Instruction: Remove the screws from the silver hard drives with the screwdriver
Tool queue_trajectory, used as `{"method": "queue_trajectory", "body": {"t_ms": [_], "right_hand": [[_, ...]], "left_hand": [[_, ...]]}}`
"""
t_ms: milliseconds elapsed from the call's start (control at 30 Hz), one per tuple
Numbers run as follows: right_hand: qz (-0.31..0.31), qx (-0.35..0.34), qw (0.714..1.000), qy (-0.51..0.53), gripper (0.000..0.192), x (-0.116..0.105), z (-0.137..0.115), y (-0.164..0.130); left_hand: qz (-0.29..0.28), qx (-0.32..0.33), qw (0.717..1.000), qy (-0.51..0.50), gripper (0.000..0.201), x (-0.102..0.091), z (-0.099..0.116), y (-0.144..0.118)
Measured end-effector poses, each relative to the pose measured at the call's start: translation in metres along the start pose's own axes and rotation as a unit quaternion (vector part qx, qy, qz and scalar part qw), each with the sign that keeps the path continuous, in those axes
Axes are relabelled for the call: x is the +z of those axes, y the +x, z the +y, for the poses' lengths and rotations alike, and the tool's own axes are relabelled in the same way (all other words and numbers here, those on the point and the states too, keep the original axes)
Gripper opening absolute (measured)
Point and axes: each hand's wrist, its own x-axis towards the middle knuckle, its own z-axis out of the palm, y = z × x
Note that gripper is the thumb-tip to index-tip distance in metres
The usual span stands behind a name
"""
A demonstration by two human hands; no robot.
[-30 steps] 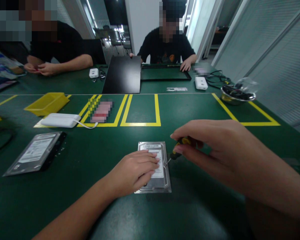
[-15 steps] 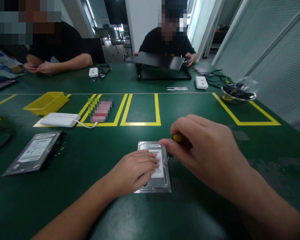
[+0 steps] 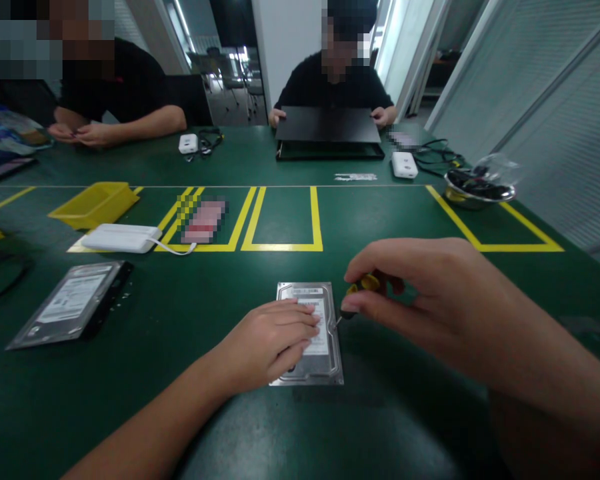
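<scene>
A silver hard drive [image 3: 320, 365] with a white label lies on the green table in front of me. My left hand [image 3: 275, 340] rests flat across its left part, fingers stretched out, covering some of the label. My right hand [image 3: 380, 287] pinches a small yellow and black screwdriver [image 3: 351, 313] between thumb and fingers. Its thin shaft slants down to the drive's right edge, and the tip touches or nearly touches there. Farther left lies a second hard drive [image 3: 73, 300] with a black side, several tiny bits beside it.
A white power bank [image 3: 120, 238] is cabled to a blurred pink phone [image 3: 205, 221]. Behind it sits a yellow bin [image 3: 97, 205]. A metal bowl [image 3: 480, 190] holds dark parts. Across the table, one person holds a black panel [image 3: 330, 123]; another person rests both forearms there.
My right hand has shifted right and turned, tilting the screwdriver so its shaft shows against the drive's edge. My left hand stays put. The person opposite has lowered and levelled the black panel.
</scene>
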Motion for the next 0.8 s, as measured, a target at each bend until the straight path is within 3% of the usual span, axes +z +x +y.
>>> {"method": "queue_trajectory", "body": {"t_ms": [200, 467, 800], "right_hand": [[-0.009, 0.003, 1.000, 0.010, 0.007, -0.0018, 0.0040, 0.0023], [-0.080, -0.081, 0.993, 0.010, 0.020, -0.0069, 0.0065, -0.0043], [-0.048, -0.073, 0.996, -0.003, 0.021, -0.0040, 0.0029, -0.0007]], "left_hand": [[0.005, 0.006, 1.000, -0.003, 0.024, 0.0003, 0.0001, 0.0011], [0.006, 0.003, 1.000, -0.002, 0.024, 0.0006, -0.0001, 0.0010], [0.000, -0.003, 1.000, -0.003, 0.026, -0.0001, 0.0004, 0.0011]]}}
